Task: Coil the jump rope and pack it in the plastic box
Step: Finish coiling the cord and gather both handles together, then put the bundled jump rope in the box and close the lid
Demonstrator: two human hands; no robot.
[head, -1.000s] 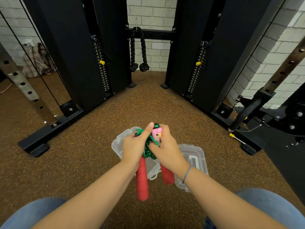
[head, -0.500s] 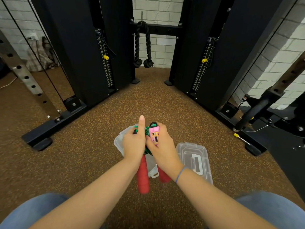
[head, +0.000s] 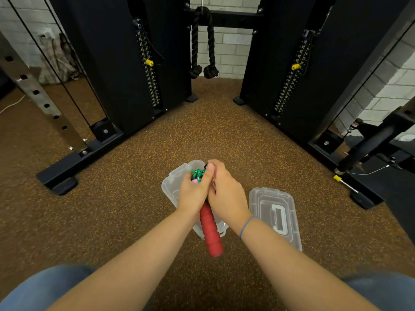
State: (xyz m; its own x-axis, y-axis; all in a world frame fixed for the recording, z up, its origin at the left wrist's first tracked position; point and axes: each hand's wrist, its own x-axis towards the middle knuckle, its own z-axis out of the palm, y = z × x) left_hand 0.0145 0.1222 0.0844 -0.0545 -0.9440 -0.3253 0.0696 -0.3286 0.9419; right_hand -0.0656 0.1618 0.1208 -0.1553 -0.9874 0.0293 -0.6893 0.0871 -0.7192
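Right, left grip [head: 192, 195] and right grip [head: 227, 194] both curl round the coiled jump rope [head: 211, 232] so loops can't spring loose. Just beneath, the plastic box [head: 172, 185] waits open.

Both hands, left [head: 193, 194] and right [head: 226, 195], grip the bundled jump rope [head: 210, 227] over the plastic box [head: 171, 187], lid [head: 265, 205] beside.

Left hand [head: 194, 194] and right hand [head: 226, 194] bare, forearms [head: 139, 261] bare too. Thin blue-violet band [head: 247, 225] round the right wrist. Blue denim jeans: left knee [head: 45, 288] at 7 o'clock, right knee [head: 381, 290] at 5 o'clock.
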